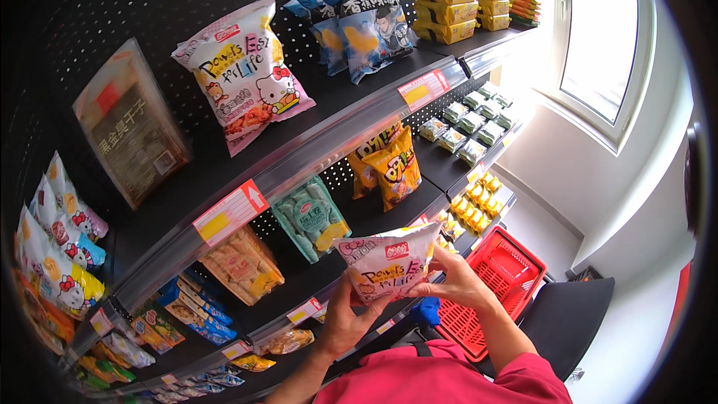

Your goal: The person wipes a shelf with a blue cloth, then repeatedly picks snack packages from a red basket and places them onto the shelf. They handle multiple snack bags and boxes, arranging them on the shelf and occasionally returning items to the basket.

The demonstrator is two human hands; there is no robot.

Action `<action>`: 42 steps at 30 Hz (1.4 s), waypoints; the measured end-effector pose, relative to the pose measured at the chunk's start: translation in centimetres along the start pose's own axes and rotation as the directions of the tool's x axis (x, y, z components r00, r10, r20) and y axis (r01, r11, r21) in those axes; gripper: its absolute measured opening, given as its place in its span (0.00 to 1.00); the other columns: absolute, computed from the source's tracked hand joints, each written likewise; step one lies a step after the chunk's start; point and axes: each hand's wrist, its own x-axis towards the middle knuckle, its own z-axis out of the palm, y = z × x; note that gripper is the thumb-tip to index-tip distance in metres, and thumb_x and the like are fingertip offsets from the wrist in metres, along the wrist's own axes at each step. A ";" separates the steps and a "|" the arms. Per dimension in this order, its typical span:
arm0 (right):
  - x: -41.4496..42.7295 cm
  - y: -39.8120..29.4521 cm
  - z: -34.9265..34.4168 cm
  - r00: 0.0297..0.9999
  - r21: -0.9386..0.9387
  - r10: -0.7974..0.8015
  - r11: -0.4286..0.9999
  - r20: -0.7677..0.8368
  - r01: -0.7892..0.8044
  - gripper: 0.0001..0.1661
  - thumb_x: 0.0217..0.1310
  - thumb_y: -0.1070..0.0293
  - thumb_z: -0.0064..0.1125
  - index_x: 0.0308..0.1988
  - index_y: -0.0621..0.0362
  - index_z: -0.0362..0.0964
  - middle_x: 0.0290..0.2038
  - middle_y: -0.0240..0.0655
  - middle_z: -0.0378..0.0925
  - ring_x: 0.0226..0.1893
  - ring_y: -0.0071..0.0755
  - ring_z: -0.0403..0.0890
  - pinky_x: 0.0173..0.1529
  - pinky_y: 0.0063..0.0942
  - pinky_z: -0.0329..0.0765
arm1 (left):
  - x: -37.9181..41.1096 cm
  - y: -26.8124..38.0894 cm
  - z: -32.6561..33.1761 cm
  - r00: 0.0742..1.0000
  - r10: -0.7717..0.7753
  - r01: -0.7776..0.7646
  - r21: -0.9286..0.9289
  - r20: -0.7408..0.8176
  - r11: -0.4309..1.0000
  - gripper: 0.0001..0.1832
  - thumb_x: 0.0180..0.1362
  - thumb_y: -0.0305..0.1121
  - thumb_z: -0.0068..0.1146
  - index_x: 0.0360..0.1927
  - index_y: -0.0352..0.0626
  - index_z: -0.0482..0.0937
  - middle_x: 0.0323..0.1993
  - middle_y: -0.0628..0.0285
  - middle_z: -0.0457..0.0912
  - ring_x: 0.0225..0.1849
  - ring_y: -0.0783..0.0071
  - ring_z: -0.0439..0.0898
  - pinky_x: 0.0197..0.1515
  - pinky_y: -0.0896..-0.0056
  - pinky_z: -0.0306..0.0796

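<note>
Both my hands hold a white and pink snack bag with cartoon print, in front of the shelves. My left hand grips its lower left side, thumb across the lower front. At the right edge, my right hand pinches the bag between thumb and fingers. A similar pink and white bag stands upright on the top shelf. Behind the held bag, on the shelf below, are a green snack pack and orange snack bags.
A red plastic basket stands at the lower right, beside a black chair. Blue bags and stacked yellow packs share the top shelf. Price-label strips line the shelf edges. A window is at the upper right.
</note>
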 end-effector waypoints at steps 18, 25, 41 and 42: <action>13.6 -18.3 -1.4 0.832 -0.037 -0.553 0.831 0.038 0.554 0.28 0.57 0.70 0.75 0.54 0.62 0.72 0.45 0.35 0.85 0.47 0.25 0.85 0.51 0.27 0.82 | 7.5 18.2 -8.1 0.633 0.764 -0.553 0.618 -0.124 0.559 0.26 0.63 0.31 0.65 0.62 0.34 0.72 0.50 0.57 0.76 0.46 0.70 0.78 0.49 0.68 0.74; 20.9 -18.6 -2.3 0.804 -0.083 -0.591 0.800 0.071 0.595 0.29 0.60 0.60 0.74 0.55 0.63 0.73 0.41 0.36 0.85 0.40 0.23 0.84 0.45 0.26 0.82 | 12.1 19.0 -10.3 0.704 0.666 -0.503 0.489 -0.247 0.713 0.25 0.68 0.34 0.62 0.64 0.35 0.71 0.50 0.55 0.83 0.50 0.72 0.82 0.53 0.69 0.76; 22.6 -15.8 -2.1 0.808 -0.162 -0.587 0.794 0.048 0.586 0.29 0.65 0.60 0.69 0.59 0.64 0.70 0.42 0.40 0.86 0.42 0.28 0.84 0.48 0.31 0.81 | 11.9 17.6 -10.4 0.759 0.569 -0.299 0.606 -0.316 0.737 0.28 0.69 0.34 0.61 0.68 0.35 0.67 0.49 0.54 0.82 0.45 0.73 0.83 0.43 0.72 0.79; 22.6 -15.8 -2.0 0.810 -0.165 -0.585 0.795 0.049 0.584 0.29 0.65 0.60 0.69 0.59 0.63 0.70 0.41 0.40 0.86 0.42 0.28 0.84 0.48 0.31 0.81 | 11.9 17.6 -10.5 0.760 0.566 -0.294 0.609 -0.319 0.737 0.27 0.69 0.34 0.60 0.68 0.35 0.67 0.49 0.54 0.82 0.44 0.73 0.83 0.43 0.72 0.79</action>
